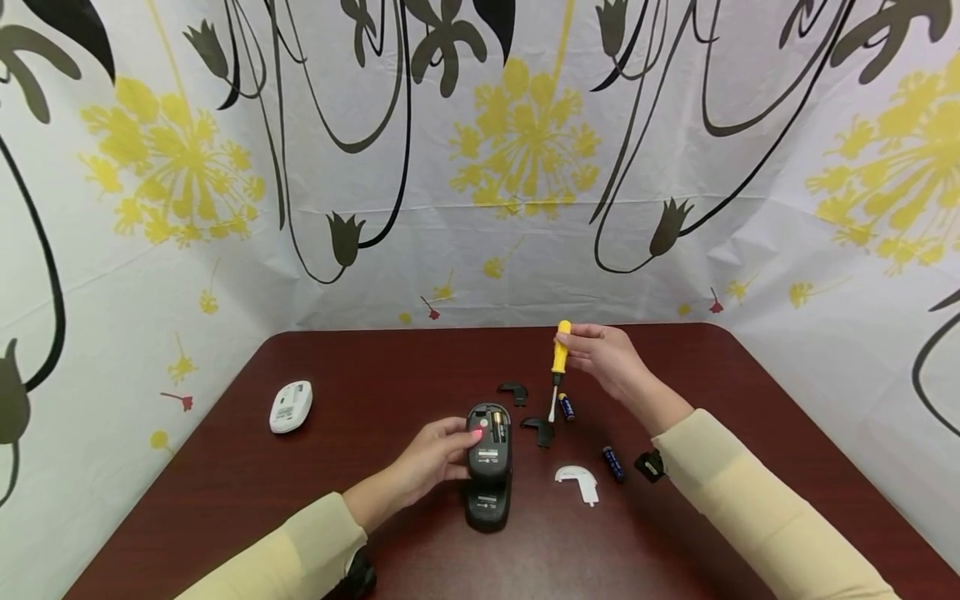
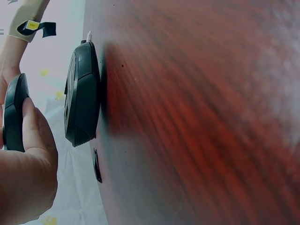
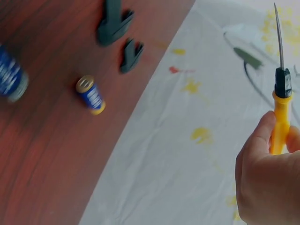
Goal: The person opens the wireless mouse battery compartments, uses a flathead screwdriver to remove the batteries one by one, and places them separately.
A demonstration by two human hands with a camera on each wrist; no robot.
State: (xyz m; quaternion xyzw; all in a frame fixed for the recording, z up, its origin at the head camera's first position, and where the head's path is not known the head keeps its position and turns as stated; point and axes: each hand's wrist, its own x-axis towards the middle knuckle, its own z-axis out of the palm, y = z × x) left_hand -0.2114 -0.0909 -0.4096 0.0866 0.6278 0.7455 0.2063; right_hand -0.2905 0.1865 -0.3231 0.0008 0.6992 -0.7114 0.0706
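Observation:
A black computer mouse [image 1: 489, 467], underside up with its battery compartment uncovered, is gripped by my left hand [image 1: 431, 457]. A metallic battery shows in the compartment. Below it a second black mouse [image 1: 487, 510] lies on the table, partly covered from above; the left wrist view shows a gap between the held mouse [image 2: 17, 112] and the lying one [image 2: 83, 96]. My right hand [image 1: 603, 358] holds a screwdriver by its yellow handle [image 1: 561, 350], shaft pointing down over a black battery cover [image 1: 542, 431]. In the right wrist view the shaft [image 3: 280, 42] touches nothing.
Another black cover [image 1: 514, 392] and a white cover [image 1: 579, 482] lie nearby. One blue battery [image 1: 567, 407] is behind, another [image 1: 613, 464] to the right. A white mouse [image 1: 291, 407] lies upside down at the left. Patterned white fabric [image 1: 420, 250] hangs behind the table [image 1: 375, 375].

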